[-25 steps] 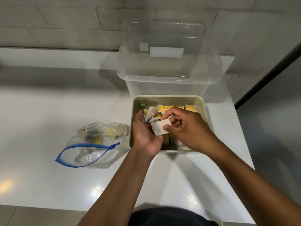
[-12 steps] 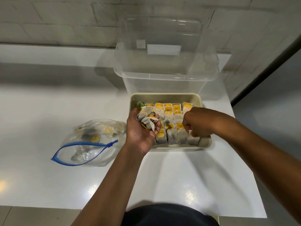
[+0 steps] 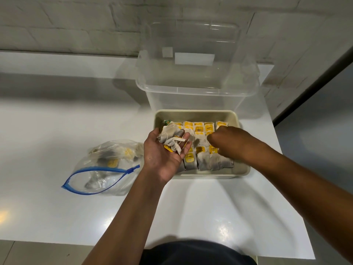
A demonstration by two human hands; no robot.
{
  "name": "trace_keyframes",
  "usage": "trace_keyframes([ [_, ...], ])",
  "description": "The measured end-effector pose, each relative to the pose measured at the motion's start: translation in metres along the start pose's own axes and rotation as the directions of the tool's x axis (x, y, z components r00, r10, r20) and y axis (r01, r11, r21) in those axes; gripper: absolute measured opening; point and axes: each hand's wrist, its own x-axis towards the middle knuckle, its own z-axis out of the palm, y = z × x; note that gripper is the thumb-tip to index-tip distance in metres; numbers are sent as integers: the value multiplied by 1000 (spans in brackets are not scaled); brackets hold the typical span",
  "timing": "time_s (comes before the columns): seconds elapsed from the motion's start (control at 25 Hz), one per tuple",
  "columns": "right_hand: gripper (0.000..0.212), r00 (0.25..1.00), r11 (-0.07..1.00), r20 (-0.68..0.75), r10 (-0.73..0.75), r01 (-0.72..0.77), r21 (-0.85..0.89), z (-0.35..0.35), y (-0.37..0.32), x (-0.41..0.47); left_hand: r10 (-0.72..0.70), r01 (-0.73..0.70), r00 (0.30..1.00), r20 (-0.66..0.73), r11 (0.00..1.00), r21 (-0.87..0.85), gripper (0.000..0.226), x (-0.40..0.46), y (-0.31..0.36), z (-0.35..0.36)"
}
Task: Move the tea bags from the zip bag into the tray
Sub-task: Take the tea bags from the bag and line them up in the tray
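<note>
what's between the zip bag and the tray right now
In the head view, the left hand lies there, palm up, holding a clump of tea bags, between the zip bag and the tray. Otherwise only bare white table shows.

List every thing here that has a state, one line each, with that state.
Zip bag: open, lying on the table, some tea bags inside.
Tray: upright, rows of tea bags packed in it.
Clear bin: lidless, behind the tray.
Left hand: palm up, cupping a bunch of tea bags.
Right hand: fingers curled down among the rows; any grip is hidden.
</note>
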Motion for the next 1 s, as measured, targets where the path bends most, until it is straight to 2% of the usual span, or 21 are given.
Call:
trace_keyframes([
  [0.08,11,981,974,-194,0,44,221,-9,0,-4,-10,10,1000,19,999,-31,48,-2,1,0],
  [0.12,10,959,920,-281,27,86,382,-16,-2,-7,-15,17,1000,27,999,-50,46,-3,1,0],
  [0.2,10,910,731,-398,113,195,654,-30,-13,-15,-32,35,999,41,997,-70,43,-6,0,2],
  [0.24,15,896,662,-426,122,247,708,-34,-20,-18,-35,38,998,52,997,-61,41,-8,-1,3],
  [0.28,24,890,643,-446,89,290,708,-36,-27,-20,-34,37,997,62,998,-42,40,-10,-1,5],
  [0.36,39,885,707,-466,-15,339,621,-31,-42,-18,-32,34,996,89,999,-18,39,-14,-1,8],
  [0.4,38,876,745,-480,-39,346,570,-26,-46,-14,-40,44,994,104,999,-30,37,-15,-1,9],
  [0.48,22,844,767,-536,-33,365,528,-21,-49,-6,-44,52,992,118,996,-69,32,-18,2,9],
  [0.6,8,806,726,-591,35,386,569,-28,-48,-5,-37,41,993,109,999,-28,28,-22,9,6],
  [0.76,3,754,626,-631,181,407,665,-50,-43,-14,-44,40,998,48,997,73,34,-28,20,5],
  [0.88,3,704,554,-645,297,423,717,-58,-34,-18,27,-27,1000,4,996,86,32,-34,37,6],
  [0.92,4,714,544,-630,306,412,731,-56,-32,-17,57,-57,998,0,996,75,31,-36,44,6],
  [1.0,8,807,565,-551,212,359,743,-47,-34,-10,101,-101,995,-2,994,50,30,-38,58,2],
])
